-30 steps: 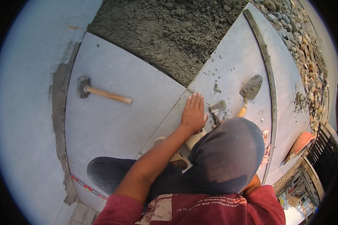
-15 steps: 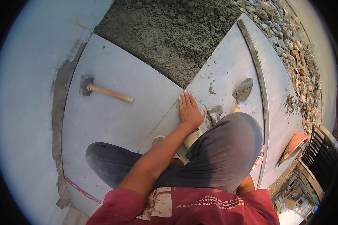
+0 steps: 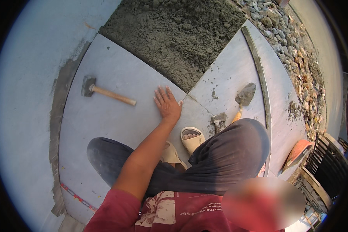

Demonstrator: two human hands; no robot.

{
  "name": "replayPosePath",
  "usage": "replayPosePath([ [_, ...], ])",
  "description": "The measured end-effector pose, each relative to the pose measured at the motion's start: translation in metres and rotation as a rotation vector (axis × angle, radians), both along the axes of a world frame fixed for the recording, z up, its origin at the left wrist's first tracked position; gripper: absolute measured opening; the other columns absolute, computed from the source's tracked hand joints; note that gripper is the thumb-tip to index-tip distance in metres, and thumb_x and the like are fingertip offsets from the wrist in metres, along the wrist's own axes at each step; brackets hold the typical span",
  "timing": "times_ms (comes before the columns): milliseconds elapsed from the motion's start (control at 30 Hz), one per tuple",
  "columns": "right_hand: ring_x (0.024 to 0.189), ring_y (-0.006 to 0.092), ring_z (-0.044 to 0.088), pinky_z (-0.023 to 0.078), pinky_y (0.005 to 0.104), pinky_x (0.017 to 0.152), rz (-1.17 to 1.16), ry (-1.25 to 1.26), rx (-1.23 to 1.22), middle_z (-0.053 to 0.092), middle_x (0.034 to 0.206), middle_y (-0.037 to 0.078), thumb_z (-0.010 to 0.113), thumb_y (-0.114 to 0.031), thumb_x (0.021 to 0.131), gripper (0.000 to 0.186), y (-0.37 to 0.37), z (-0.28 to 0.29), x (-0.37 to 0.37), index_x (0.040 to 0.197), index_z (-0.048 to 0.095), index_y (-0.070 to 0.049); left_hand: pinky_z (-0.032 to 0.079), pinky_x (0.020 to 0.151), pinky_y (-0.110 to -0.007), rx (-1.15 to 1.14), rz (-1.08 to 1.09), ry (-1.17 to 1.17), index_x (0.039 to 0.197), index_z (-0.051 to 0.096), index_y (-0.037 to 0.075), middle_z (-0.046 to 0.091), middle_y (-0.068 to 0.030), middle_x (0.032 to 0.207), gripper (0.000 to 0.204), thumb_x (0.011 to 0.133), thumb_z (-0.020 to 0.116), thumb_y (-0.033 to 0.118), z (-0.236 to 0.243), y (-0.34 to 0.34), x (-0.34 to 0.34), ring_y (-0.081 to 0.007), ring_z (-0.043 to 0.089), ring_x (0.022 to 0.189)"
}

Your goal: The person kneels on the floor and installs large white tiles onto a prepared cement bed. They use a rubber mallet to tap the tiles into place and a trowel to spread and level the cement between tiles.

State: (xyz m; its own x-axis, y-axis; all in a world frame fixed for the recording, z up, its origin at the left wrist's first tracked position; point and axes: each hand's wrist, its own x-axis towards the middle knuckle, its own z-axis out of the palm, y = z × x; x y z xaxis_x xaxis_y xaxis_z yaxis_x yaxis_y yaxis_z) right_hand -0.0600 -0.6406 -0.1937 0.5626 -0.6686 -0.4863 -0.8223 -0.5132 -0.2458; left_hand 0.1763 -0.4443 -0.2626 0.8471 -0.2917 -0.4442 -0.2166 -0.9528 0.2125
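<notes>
My left hand (image 3: 168, 105) lies palm down on a large pale grey tile (image 3: 116, 77), fingers spread, close to the tile's edge by the wet mortar bed (image 3: 178, 38). It holds nothing. Left of it rests a mallet (image 3: 110, 94) with a dark square head and wooden handle. On the adjoining tile at the right are a mortar-covered trowel (image 3: 246, 95) and a second short tool with a mortar-caked head (image 3: 219, 118), partly behind my knee. My right hand is not in view.
A long narrow straightedge (image 3: 260, 73) crosses the right tile. Beyond lies stone rubble (image 3: 288, 46). An orange hard hat (image 3: 299, 150) sits near a dark slatted crate (image 3: 324, 162). A red level-like strip (image 3: 78, 198) lies at lower left, beside the pale wall (image 3: 23, 116).
My left hand has moved left, off the corner where the tiles meet, and its fingers have spread. My view has shifted slightly, and more of my sandals shows.
</notes>
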Motion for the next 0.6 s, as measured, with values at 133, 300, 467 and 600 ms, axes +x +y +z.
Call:
replayPosePath([
  [133, 0.103, 0.0394, 0.062, 0.049, 0.0467, 0.089, -0.050, -0.074, -0.081, 0.065, 0.103, 0.022, 0.068, -0.032, 0.088, 0.037, -0.001, -0.002, -0.004, 0.107, 0.062, 0.000, 0.002, 0.121, -0.057, 0.037, 0.067, 0.065, 0.157, 0.014, 0.000, 0.000, -0.0226, 0.165, 0.109, 0.083, 0.066, 0.062, -0.008, 0.013, 0.013, -0.0398, 0.000, 0.152],
  [300, 0.103, 0.0390, 0.061, 0.049, 0.0465, 0.089, -0.117, -0.197, -0.240, 0.064, 0.104, 0.022, 0.068, -0.031, 0.088, 0.036, -0.005, -0.011, -0.004, 0.107, 0.062, -0.001, -0.001, 0.120, -0.057, 0.073, -0.022, 0.031, 0.158, 0.010, 0.000, -0.004, -0.0215, 0.165, 0.116, 0.082, 0.062, 0.070, -0.026, 0.020, 0.019, -0.0398, -0.004, 0.152],
  [467, 0.104, 0.0386, 0.061, 0.048, 0.0462, 0.089, -0.088, -0.328, -0.522, 0.064, 0.104, 0.021, 0.068, -0.031, 0.088, 0.036, -0.014, -0.026, 0.007, 0.107, 0.061, -0.001, 0.023, 0.118, -0.054, 0.115, -0.119, 0.111, 0.156, 0.019, -0.001, 0.013, -0.0229, 0.163, 0.109, 0.082, 0.066, 0.065, 0.009, 0.011, 0.048, -0.0398, 0.018, 0.150],
  [600, 0.104, 0.0383, 0.061, 0.048, 0.0460, 0.089, 0.094, -0.453, -0.552, 0.064, 0.105, 0.021, 0.068, -0.031, 0.088, 0.036, -0.008, -0.048, 0.059, 0.107, 0.061, -0.001, 0.049, 0.094, -0.045, -0.004, -0.290, -0.015, 0.134, 0.049, -0.002, 0.053, -0.0191, 0.131, 0.072, 0.084, 0.072, 0.044, 0.063, 0.079, 0.144, -0.0340, 0.057, 0.115],
])
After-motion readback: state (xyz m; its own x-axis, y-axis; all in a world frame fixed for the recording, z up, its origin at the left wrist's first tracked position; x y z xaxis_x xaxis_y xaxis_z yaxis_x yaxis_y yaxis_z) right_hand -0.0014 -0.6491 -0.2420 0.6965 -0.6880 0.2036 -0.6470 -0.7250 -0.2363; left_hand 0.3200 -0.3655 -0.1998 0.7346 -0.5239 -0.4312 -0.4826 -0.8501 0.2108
